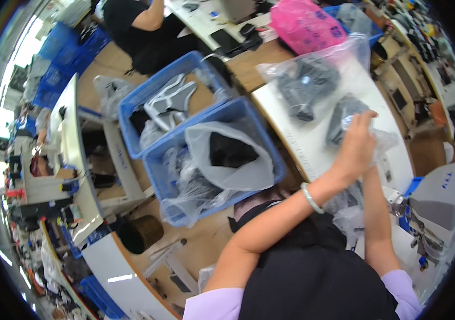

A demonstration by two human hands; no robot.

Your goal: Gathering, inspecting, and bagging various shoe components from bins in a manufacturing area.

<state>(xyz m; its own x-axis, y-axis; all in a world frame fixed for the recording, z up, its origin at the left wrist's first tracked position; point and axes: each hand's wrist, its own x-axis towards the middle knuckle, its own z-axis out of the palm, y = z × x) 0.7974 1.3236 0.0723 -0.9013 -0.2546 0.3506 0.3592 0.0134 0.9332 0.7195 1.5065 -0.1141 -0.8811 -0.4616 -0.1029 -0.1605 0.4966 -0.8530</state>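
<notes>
My left hand (359,141), with a pale bangle on its wrist, is bent over the edge of a clear plastic bag (340,120) with dark grey pieces inside, on the white table (302,140). Its fingers are closed on the plastic. Crossing behind it, my right forearm (378,218) reaches up to the same spot; the left hand and wrist hide my right hand, so its fingers do not show. Loose clear plastic (386,141) sticks out beside the hands. A larger clear bag (307,85) of dark grey pieces lies farther back on the table.
To my left stand two blue crates, the far one (131,109) with grey and white cut pieces, the near one (153,178) with plastic bags. A grey sewing machine (438,194) is at my right. A pink bag (307,26) sits at the back. Another person (131,26) sits far left.
</notes>
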